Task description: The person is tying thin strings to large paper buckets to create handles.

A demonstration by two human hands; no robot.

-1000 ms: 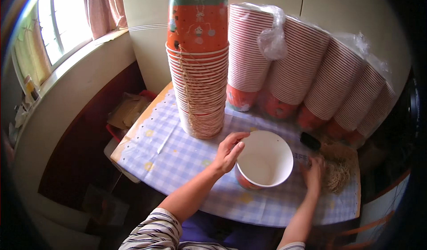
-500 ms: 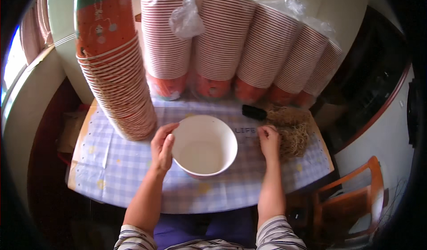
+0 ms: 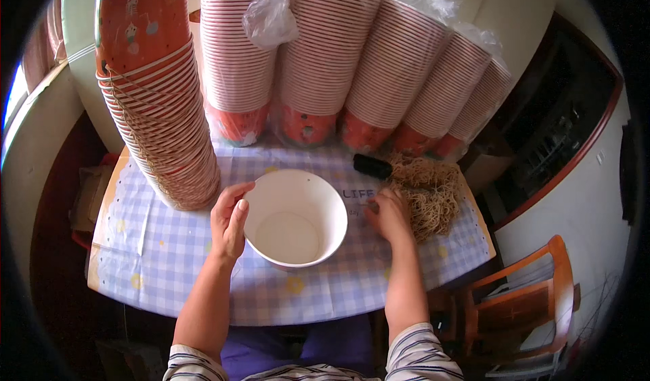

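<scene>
A round white-lined paper bucket (image 3: 288, 235) stands upright on the table in front of me. My left hand (image 3: 230, 222) grips its left side, fingertips at the rim and thumb on the near side. A small dark spot shows on the inner wall below the far rim. To the right of the bucket, my right hand (image 3: 389, 213) is closed with fingers curled, beside a tangled pile of tan cords (image 3: 430, 195). Whatever its fingers hold, if anything, is too small to make out. A black object (image 3: 372, 167), shaped like a short handle, lies against the pile.
At the left rises a tall nested stack of red buckets (image 3: 159, 123) with tan cords hanging along it. Several plastic-wrapped bucket stacks (image 3: 328, 56) line the back. The table wears a blue checked cloth (image 3: 183, 252). A wooden chair (image 3: 521, 306) stands at the right.
My right hand has moved from the cord pile's edge toward the bucket, its fingers turned leftward. My left hand stays at the bucket's side. The whole view has shifted slightly.
</scene>
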